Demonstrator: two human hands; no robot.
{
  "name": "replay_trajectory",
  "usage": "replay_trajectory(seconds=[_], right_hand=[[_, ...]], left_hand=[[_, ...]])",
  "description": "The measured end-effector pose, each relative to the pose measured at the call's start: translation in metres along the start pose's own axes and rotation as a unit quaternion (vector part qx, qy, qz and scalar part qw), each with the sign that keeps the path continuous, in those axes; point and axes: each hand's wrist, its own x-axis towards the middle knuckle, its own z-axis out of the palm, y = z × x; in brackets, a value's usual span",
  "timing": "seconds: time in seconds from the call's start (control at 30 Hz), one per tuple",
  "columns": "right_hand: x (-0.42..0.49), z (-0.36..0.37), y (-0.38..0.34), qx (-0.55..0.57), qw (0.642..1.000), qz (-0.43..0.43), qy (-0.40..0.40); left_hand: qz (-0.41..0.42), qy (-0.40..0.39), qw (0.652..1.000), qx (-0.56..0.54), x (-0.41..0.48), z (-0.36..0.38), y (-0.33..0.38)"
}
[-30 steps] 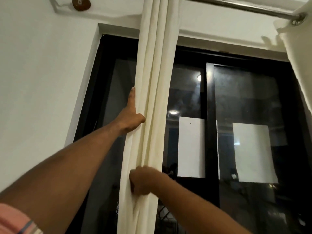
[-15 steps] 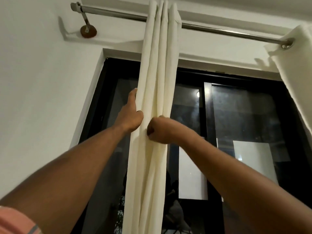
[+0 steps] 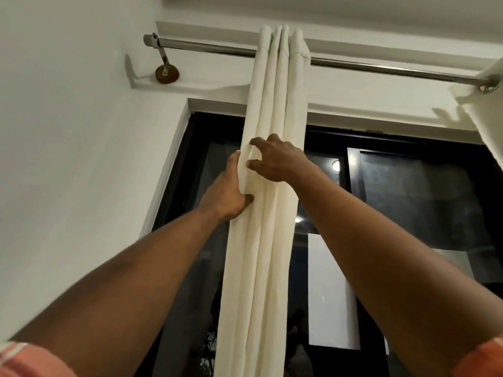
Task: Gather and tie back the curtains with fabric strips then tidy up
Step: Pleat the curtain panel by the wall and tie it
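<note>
The cream curtain (image 3: 269, 227) hangs bunched into 4 tight folds down the middle of the frame, from the metal rod (image 3: 381, 68) at the top to the bottom edge. The left hand (image 3: 226, 197) grips its left edge just above centre, thumb curled over the front and the other fingers mostly hidden behind the cloth. Just above it, the right hand (image 3: 277, 161) pinches a fold between bent forefinger and thumb. A 2nd curtain (image 3: 487, 121) hangs at the upper right, and the dark window (image 3: 408, 200) is behind.
</note>
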Motion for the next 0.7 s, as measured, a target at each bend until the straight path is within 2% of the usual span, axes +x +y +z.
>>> replay_trajectory(seconds=[0.17,0.3,0.47,0.6,0.7], right_hand=[[0.017,-0.002,0.005,-0.032,0.997,0.066,-0.040],[0.024,-0.010,0.002,0.013,0.997,0.051,-0.058],[0.029,-0.011,-0.005,0.056,0.995,0.040,-0.072],[0.029,0.004,-0.004,-0.018,0.991,0.074,-0.107],[0.023,0.010,-0.002,-0.117,0.981,0.108,-0.108]], left_hand=[[0.030,-0.004,0.999,0.031,0.006,-0.006,-0.013],[0.076,0.021,0.987,0.142,0.016,-0.006,-0.007],[0.098,0.039,0.974,0.199,0.036,-0.007,0.012],[0.104,0.037,0.967,0.230,0.039,-0.008,0.016],[0.151,0.017,0.942,0.301,0.037,-0.006,0.014]])
